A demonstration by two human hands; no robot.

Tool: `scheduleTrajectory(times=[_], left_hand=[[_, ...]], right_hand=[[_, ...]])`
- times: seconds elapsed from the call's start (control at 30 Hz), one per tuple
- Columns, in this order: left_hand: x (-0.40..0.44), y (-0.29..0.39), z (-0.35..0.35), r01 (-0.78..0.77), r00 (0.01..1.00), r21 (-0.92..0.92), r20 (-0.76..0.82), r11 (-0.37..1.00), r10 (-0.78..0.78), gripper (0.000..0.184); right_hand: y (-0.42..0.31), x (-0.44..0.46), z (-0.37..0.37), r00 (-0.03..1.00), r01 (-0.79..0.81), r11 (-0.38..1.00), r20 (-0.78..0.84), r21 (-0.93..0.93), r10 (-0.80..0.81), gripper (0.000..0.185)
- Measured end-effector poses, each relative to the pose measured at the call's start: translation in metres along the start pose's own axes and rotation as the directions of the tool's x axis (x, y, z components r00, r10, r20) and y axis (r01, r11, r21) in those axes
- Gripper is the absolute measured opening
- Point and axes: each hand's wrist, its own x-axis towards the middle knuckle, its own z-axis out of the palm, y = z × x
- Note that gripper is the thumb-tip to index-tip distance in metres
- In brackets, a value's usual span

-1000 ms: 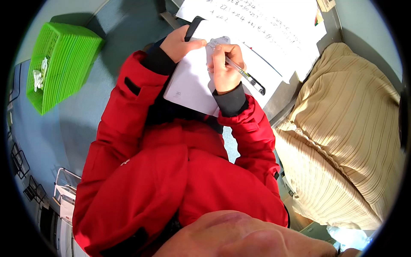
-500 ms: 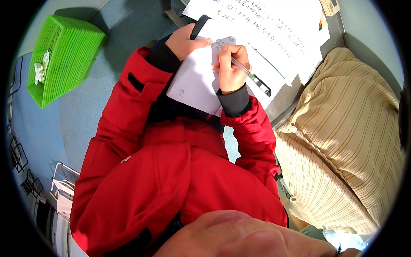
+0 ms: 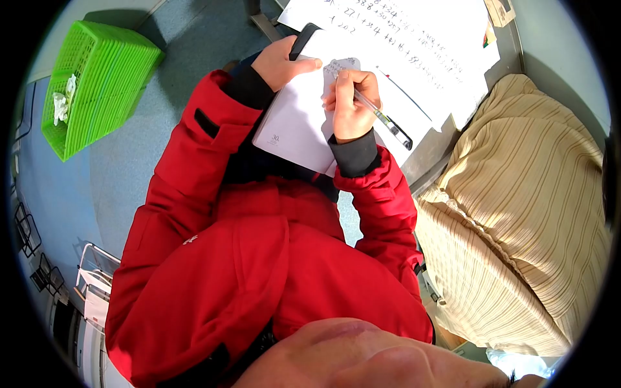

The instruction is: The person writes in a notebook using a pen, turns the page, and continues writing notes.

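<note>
My left hand [image 3: 279,64] grips the upper left edge of an open notebook [image 3: 294,123], its thumb lying on the page and a dark object or cover under the fingers. My right hand [image 3: 354,107] is closed round a clear pen [image 3: 389,123] with a black end, its tip side toward the page. Small handwriting shows above the right fingers, in the hand's shadow. The exact tip of the pen is hard to make out. Beyond the notebook lie large white sheets [image 3: 414,48] with rows of handwritten numbers.
A stack of green plastic baskets [image 3: 113,84] with crumpled white paper inside stands at the left. Striped beige fabric [image 3: 524,213] covers a bulky object at the right. A thin dark line or stick [image 3: 407,96] lies on the sheets. A white rack [image 3: 97,284] stands lower left.
The view has shifted slightly, so the notebook and both hands appear a little further right. The right hand keeps its hold on the pen and the left hand still grips the notebook.
</note>
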Motion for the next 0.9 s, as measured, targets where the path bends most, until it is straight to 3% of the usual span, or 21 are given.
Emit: scheduleTrajectory(times=[0.5,0.6,0.63,0.73,0.9], left_hand=[[-0.002,0.004,0.001,0.016,1.000,-0.037,-0.002,0.999,-0.016,0.031],[-0.001,0.010,-0.002,-0.007,0.999,0.033,0.033,0.999,0.006,0.029],[-0.001,0.008,0.000,0.021,0.999,-0.061,0.048,0.998,-0.018,0.027],[-0.002,0.006,0.001,0.009,1.000,-0.009,-0.017,1.000,-0.009,0.027],[-0.002,0.004,-0.001,0.021,1.000,-0.032,0.007,0.999,-0.020,0.033]], right_hand=[[0.000,0.000,0.000,1.000,0.004,1.000,0.000,-0.007,-0.004,0.014],[-0.003,-0.001,0.000,1.000,0.023,1.000,0.000,-0.019,-0.023,0.013],[-0.005,-0.001,-0.001,1.000,0.029,0.998,0.004,-0.055,-0.029,0.014],[-0.001,-0.001,-0.003,0.999,0.037,0.998,0.034,-0.048,-0.035,0.014],[-0.002,-0.001,-0.003,1.000,0.027,0.999,0.016,-0.040,-0.026,0.014]])
